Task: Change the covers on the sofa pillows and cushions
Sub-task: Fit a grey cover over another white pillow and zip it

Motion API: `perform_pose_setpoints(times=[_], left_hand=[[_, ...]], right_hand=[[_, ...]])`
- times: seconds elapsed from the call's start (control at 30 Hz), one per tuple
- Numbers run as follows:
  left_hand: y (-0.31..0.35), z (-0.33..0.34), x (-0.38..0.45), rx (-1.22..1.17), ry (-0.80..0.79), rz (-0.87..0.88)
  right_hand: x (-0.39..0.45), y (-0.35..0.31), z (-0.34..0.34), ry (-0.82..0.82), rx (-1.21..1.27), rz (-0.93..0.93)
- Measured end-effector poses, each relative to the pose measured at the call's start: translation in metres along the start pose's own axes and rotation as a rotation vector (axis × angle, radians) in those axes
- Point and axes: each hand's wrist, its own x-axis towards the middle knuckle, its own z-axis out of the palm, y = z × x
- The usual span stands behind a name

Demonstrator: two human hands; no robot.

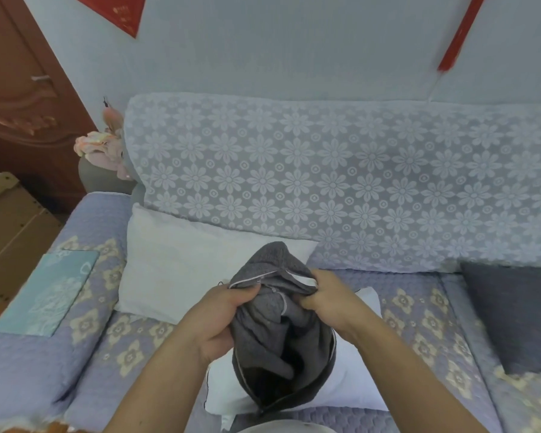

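Note:
A crumpled dark grey pillow cover (278, 335) with a pale zipper edge is held up over the sofa seat. My left hand (222, 320) grips its left side and my right hand (328, 301) pinches its upper right edge near the zipper. Under the cover lies a bare white pillow insert (350, 382) on the seat. A second, larger white insert (175, 270) leans against the sofa back at the left. A dark blue-grey covered cushion (512, 317) sits at the right end of the seat.
The sofa (341, 189) wears a lilac lace back cover and a quilted flowered seat cover. A folded light teal cloth (47, 295) lies on the left armrest. Pink fabric (103, 148) sits behind the sofa corner; a wooden door and a cardboard box (10, 220) stand at the left.

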Motion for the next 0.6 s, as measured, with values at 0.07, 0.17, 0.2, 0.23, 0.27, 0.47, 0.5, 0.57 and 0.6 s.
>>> perform_pose_setpoints(times=[0.07,0.17,0.2,0.23,0.27,0.47,0.5,0.57,0.6], left_hand=[[-0.004,-0.006,-0.001,-0.126,-0.018,-0.052],[-0.012,-0.022,-0.004,-0.269,-0.033,-0.076],[-0.013,-0.029,-0.006,-0.286,-0.033,-0.074],[-0.015,-0.037,-0.009,-0.283,-0.034,-0.067],[-0.017,-0.044,-0.013,-0.264,-0.051,-0.049],[-0.029,-0.076,-0.042,-0.183,-0.027,0.263],[-0.03,-0.082,-0.047,-0.189,-0.012,0.293],[-0.032,-0.095,-0.053,-0.175,0.05,0.289],[-0.033,-0.102,-0.052,-0.167,0.112,0.265]], right_hand=[[0.007,0.004,0.009,0.013,0.032,0.009],[0.017,0.011,0.027,-0.101,0.229,0.167],[0.021,0.013,0.035,-0.157,0.318,0.253],[0.025,0.015,0.043,-0.195,0.38,0.337],[0.031,0.018,0.052,-0.205,0.392,0.409],[0.073,0.032,0.107,-0.263,0.297,0.58],[0.079,0.033,0.115,-0.31,0.298,0.57],[0.088,0.037,0.131,-0.407,0.284,0.498],[0.091,0.039,0.139,-0.456,0.277,0.441]])
